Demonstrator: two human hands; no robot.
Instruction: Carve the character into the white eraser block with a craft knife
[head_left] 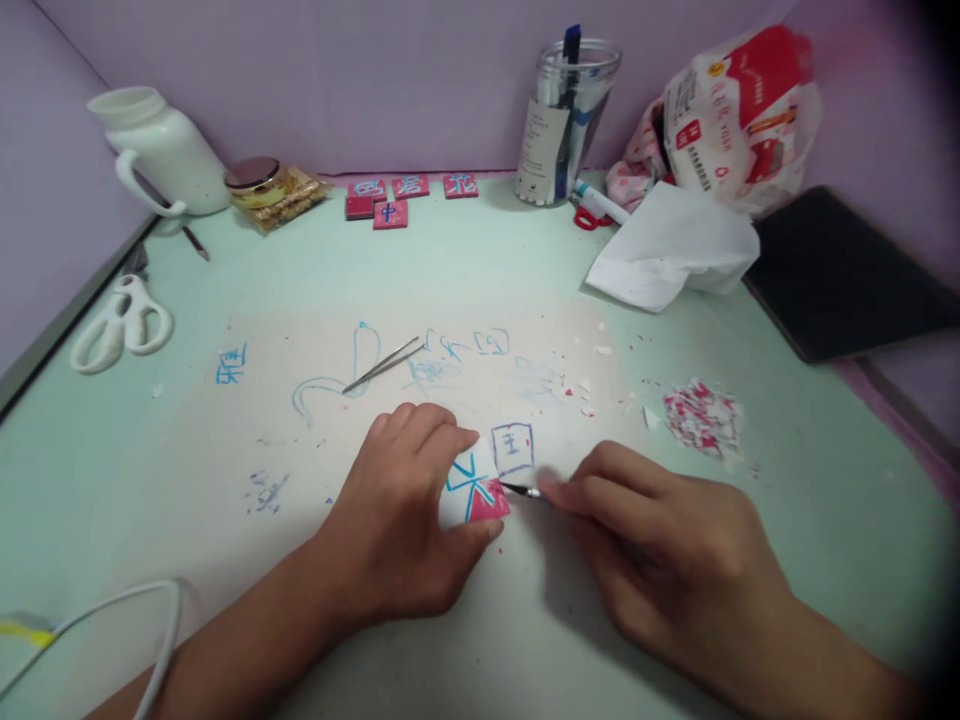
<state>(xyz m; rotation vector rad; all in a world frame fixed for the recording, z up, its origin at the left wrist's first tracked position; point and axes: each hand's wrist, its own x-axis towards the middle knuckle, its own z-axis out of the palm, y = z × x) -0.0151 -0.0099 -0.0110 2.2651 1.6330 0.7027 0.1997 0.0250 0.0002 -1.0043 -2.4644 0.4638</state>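
A small square stamp block point(478, 488) is pinched between the thumb and fingers of my left hand point(409, 510). Its face is white with a blue character, and the lower right part shows bare pink. My right hand point(660, 545) is closed round a thin craft knife point(525, 490), whose dark tip meets the block's right edge. Under and beyond the block lies a pale mat point(300, 470) marked with blue drawings, among them a square with a character point(513, 447). Metal tweezers point(382, 365) rest on the mat past my left hand.
Pink and white shavings point(703, 420) are heaped at right, near a crumpled white paper point(675, 250) and a black tablet point(855, 270). Several carved pink blocks point(390, 214) line the back. White scissors point(124, 325), a white jug point(161, 150) and a cable point(169, 630) are at left; a pen jar point(544, 140) stands behind.
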